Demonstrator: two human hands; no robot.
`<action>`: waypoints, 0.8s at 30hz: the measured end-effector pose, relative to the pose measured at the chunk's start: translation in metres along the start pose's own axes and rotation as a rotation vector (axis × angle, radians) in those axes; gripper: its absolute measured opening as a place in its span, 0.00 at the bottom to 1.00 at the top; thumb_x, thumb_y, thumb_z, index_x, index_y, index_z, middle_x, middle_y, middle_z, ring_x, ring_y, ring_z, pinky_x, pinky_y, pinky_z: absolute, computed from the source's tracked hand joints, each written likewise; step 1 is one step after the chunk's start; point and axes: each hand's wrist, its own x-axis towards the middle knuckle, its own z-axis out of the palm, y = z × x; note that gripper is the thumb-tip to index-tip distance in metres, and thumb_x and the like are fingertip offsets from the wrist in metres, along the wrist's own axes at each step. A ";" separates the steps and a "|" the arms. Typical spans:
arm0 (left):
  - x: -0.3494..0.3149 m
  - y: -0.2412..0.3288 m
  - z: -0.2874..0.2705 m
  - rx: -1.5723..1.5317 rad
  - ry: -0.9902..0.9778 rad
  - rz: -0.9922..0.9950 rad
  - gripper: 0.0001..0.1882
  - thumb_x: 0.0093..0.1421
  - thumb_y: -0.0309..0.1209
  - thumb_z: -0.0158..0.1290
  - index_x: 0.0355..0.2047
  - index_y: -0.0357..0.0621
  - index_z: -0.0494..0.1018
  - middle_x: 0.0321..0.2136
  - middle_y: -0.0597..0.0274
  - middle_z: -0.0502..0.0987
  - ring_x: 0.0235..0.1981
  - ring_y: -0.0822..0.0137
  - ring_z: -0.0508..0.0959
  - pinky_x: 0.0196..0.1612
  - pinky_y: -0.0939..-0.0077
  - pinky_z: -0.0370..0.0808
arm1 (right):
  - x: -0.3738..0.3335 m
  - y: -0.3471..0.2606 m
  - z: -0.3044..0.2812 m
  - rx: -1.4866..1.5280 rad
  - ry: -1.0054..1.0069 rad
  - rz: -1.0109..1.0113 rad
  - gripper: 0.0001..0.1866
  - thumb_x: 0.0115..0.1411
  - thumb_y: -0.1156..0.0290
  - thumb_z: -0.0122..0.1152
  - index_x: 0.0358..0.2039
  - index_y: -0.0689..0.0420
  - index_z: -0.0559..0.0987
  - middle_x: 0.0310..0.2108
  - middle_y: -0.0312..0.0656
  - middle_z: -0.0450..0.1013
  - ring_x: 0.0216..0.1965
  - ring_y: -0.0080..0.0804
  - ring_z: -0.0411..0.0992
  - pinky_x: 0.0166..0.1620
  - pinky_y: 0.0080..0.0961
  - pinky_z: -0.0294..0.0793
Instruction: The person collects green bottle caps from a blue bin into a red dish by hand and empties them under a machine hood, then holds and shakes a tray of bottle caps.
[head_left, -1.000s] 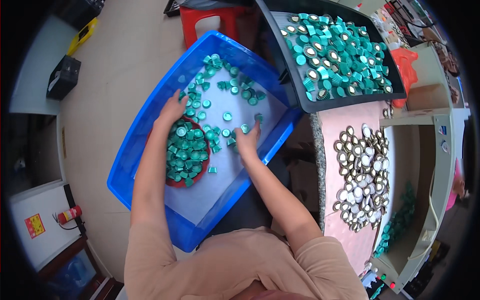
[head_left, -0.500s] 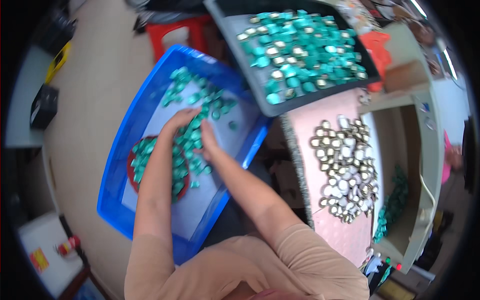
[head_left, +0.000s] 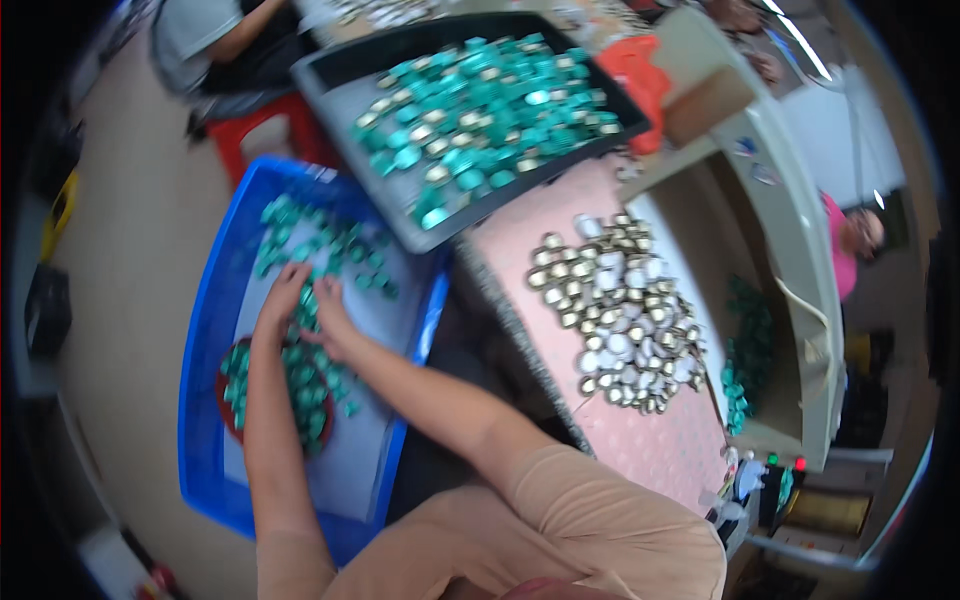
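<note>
1. The blue bin (head_left: pixel 193 410) stood at the left, its floor lined in white.
2. In it was a red bowl (head_left: pixel 224 405) heaped with green cups (head_left: pixel 303 385), partly hidden by the left forearm.
3. The left grip (head_left: pixel 283 297) was just above the bowl, beside loose cups; blur left it impossible to tell whether it pinched any.
4. The right grip (head_left: pixel 332 318) faced it, thumb spread from fingers, near cups between both hands.
5. More cups lay scattered toward the bin's far end.
6. A dark tray (head_left: pixel 360 185) held green and gold pieces.
7. Gold and white discs (head_left: pixel 620 310) covered part of the pink desk (head_left: pixel 660 455).
</note>
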 end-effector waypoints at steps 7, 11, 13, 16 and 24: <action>-0.144 0.080 -0.024 -0.199 0.199 -0.108 0.18 0.66 0.50 0.52 0.48 0.55 0.72 0.39 0.69 0.75 0.40 0.71 0.73 0.35 0.68 0.72 | -0.065 -0.020 0.030 -0.213 -0.286 0.071 0.22 0.70 0.52 0.47 0.61 0.41 0.60 0.57 0.38 0.64 0.53 0.35 0.67 0.48 0.45 0.74; -0.198 0.035 -0.055 -0.242 0.264 -0.177 0.17 0.67 0.49 0.50 0.48 0.56 0.73 0.41 0.70 0.75 0.43 0.71 0.74 0.39 0.62 0.74 | -0.079 0.015 0.043 -0.360 -0.464 0.223 0.21 0.69 0.57 0.47 0.61 0.43 0.66 0.59 0.35 0.61 0.61 0.32 0.60 0.50 0.41 0.75; -0.216 0.012 -0.062 -0.260 0.261 -0.224 0.18 0.67 0.49 0.50 0.50 0.56 0.74 0.46 0.69 0.77 0.47 0.67 0.75 0.44 0.56 0.75 | -0.083 0.025 0.039 -0.456 -0.479 0.286 0.23 0.69 0.58 0.48 0.64 0.44 0.67 0.62 0.35 0.60 0.62 0.34 0.59 0.52 0.43 0.75; -0.238 -0.012 -0.064 -0.214 0.263 -0.250 0.20 0.67 0.50 0.49 0.53 0.57 0.74 0.51 0.67 0.76 0.51 0.64 0.74 0.48 0.51 0.74 | -0.093 0.020 0.025 -0.668 -0.310 0.159 0.19 0.68 0.61 0.49 0.57 0.47 0.75 0.57 0.37 0.66 0.58 0.35 0.64 0.49 0.38 0.78; -0.233 -0.163 -0.048 -0.239 0.591 -0.385 0.22 0.69 0.40 0.47 0.62 0.53 0.67 0.46 0.63 0.78 0.43 0.68 0.77 0.33 0.65 0.76 | -0.027 0.074 -0.092 -1.211 0.090 -0.209 0.22 0.60 0.64 0.54 0.52 0.62 0.73 0.43 0.60 0.77 0.43 0.54 0.77 0.49 0.42 0.74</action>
